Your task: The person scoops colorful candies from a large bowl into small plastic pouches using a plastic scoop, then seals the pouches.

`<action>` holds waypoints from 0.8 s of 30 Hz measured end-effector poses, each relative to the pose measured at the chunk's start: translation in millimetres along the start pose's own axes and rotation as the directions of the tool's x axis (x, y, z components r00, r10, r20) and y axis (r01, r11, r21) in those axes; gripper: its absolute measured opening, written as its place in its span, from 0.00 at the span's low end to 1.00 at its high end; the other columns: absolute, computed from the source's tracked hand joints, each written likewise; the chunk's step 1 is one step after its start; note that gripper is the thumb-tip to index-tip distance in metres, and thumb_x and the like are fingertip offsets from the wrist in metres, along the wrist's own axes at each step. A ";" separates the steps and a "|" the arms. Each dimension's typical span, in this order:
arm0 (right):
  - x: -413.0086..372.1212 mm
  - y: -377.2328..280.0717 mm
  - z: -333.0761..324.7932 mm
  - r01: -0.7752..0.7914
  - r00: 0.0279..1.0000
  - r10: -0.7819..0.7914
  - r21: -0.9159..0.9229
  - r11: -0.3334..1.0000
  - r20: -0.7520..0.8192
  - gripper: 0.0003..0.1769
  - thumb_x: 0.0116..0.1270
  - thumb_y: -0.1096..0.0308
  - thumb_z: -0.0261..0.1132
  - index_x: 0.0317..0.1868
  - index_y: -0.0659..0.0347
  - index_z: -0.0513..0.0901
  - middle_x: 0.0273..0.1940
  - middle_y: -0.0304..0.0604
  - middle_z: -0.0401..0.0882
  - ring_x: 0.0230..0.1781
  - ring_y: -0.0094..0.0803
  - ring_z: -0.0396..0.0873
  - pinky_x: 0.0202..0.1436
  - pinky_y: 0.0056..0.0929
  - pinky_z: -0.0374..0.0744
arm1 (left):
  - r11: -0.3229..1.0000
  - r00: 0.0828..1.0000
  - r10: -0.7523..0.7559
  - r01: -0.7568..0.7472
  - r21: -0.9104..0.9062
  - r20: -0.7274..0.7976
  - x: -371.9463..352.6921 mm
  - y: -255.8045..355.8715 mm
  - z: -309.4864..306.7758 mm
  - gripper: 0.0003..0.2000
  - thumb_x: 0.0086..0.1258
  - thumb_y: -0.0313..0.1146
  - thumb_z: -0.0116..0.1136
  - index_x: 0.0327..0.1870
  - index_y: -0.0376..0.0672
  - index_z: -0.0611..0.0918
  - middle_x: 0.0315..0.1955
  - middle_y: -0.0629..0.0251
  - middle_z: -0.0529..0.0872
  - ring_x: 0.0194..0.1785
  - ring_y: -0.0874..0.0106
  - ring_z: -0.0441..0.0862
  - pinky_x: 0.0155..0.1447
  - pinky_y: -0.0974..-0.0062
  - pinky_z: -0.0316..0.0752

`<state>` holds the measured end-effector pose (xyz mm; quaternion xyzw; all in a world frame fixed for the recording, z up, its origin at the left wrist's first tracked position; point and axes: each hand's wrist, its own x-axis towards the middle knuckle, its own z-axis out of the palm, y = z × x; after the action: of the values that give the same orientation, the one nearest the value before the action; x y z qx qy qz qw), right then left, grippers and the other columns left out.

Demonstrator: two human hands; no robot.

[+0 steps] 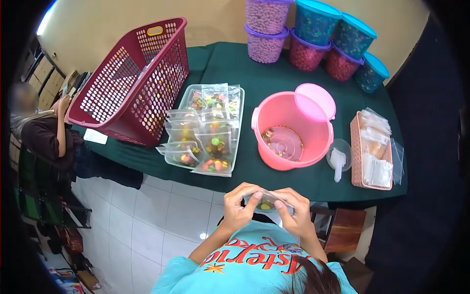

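Observation:
A small clear plastic bag (266, 204) with colourful candies in its bottom hangs between my hands, just off the table's front edge. My left hand (240, 206) pinches the top edge of the bag on one side, thumb against fingers. On the other side my right hand (293, 208) grips the same edge in a like pinch. Beyond them stands a pink bucket (267, 147) with a few candies at its bottom. To its left, a white tray (238, 132) bears several filled clear bags (214, 142).
A maroon laundry basket (127, 112) stands back left, a seated person (46, 127) beyond it. A pink lid (318, 100) leans by the bucket. Right are a white scoop (338, 164) in a bowl and a woven basket (356, 157) of empty bags. Stacked candy tubs (313, 24) line the back.

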<state>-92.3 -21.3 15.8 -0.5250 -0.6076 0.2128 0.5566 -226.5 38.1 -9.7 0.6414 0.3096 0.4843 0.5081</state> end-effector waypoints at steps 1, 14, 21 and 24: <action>-7.1 -2.3 -4.5 -0.016 0.999 0.015 0.016 1.000 0.040 0.09 0.56 0.79 0.57 0.39 0.68 0.78 0.30 0.49 0.78 0.28 0.33 0.78 0.32 0.24 0.75 | 1.000 1.000 -0.009 0.009 -0.002 0.008 -6.0 -0.2 0.5 0.05 0.60 0.23 0.52 0.32 0.32 0.79 0.27 0.58 0.81 0.30 0.72 0.77 0.36 0.79 0.71; -70.2 -6.7 9.5 -0.139 0.990 0.127 0.220 0.966 0.070 0.10 0.62 0.74 0.52 0.38 0.68 0.78 0.30 0.46 0.80 0.25 0.26 0.77 0.29 0.19 0.73 | 0.998 0.998 -0.055 0.055 -0.005 -0.013 -75.5 7.3 -9.5 0.08 0.64 0.25 0.47 0.32 0.30 0.78 0.28 0.57 0.80 0.31 0.70 0.77 0.38 0.77 0.71; -76.3 3.0 7.5 -0.385 0.913 0.337 0.212 0.898 0.229 0.14 0.63 0.71 0.49 0.40 0.72 0.78 0.32 0.48 0.81 0.31 0.28 0.78 0.38 0.22 0.74 | 0.990 0.998 -0.034 0.026 0.142 0.054 -82.6 14.0 -24.4 0.08 0.63 0.24 0.46 0.33 0.30 0.79 0.28 0.56 0.81 0.33 0.67 0.79 0.42 0.73 0.72; -64.1 3.0 22.0 -0.259 0.962 0.217 0.313 0.914 0.164 0.09 0.59 0.74 0.55 0.38 0.68 0.79 0.28 0.45 0.80 0.26 0.25 0.76 0.31 0.20 0.72 | 0.983 0.999 0.049 -0.052 0.178 0.018 -76.9 8.2 -35.8 0.07 0.61 0.24 0.49 0.33 0.31 0.79 0.28 0.56 0.81 0.33 0.65 0.79 0.40 0.72 0.72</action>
<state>-121.9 -69.1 -22.1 -0.4796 -0.5283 0.4109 0.5675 -286.8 -20.1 -24.9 0.6954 0.3319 0.4628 0.4382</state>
